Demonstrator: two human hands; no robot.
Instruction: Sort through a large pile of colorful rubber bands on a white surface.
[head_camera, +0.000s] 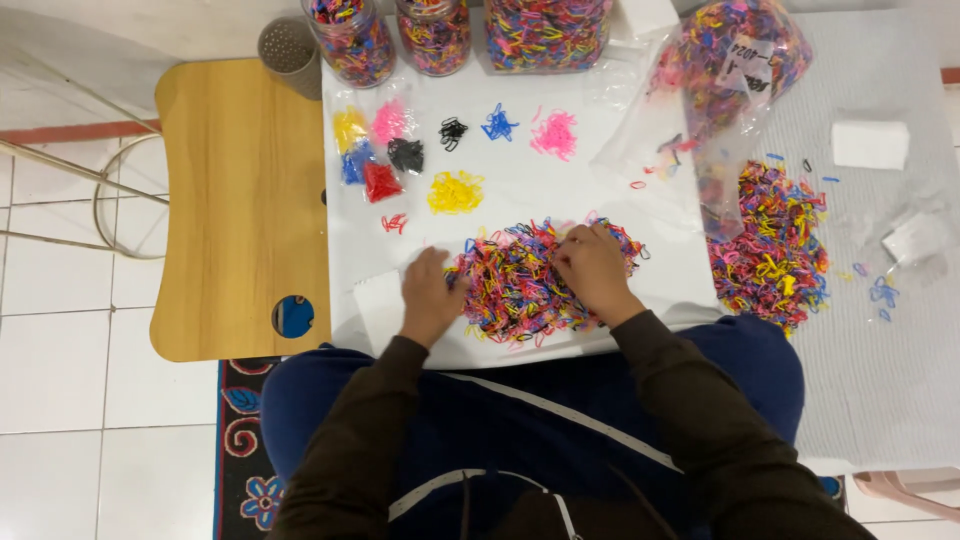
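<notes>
Multicoloured tiny elastic bands, a big tangled heap (530, 285) of them, sit right at the near edge of the white sheet (600, 190) that covers the low table, so the person can get at them without leaning. Both hands are down in it: the left hand (432, 295) rests at the heap's left edge with fingers loosely bent on the bands, and the right hand (597, 272) lies on top of the heap toward its right side, fingers curled into the tangle. The hands are apart, and whether either one has actually pinched a band is too small to tell. Further back, single-colour little piles are spread well apart, probably so colours don't mix: a yellow pile (455, 192), a pink pile (555, 135), a blue pile (498, 124), a black pile (452, 131) and a few red bands (394, 223). Left of those, small clear bags (375, 155) hold one colour each. Along the far edge stand clear jars (350, 40) packed with mixed bands, and a big clear plastic bag (725, 70) lies tipped on its side at the right, with a second mixed heap (768, 245) just below it on a grey cloth (880, 350). A bare wooden tabletop (240, 200) shows left of the white sheet.
</notes>
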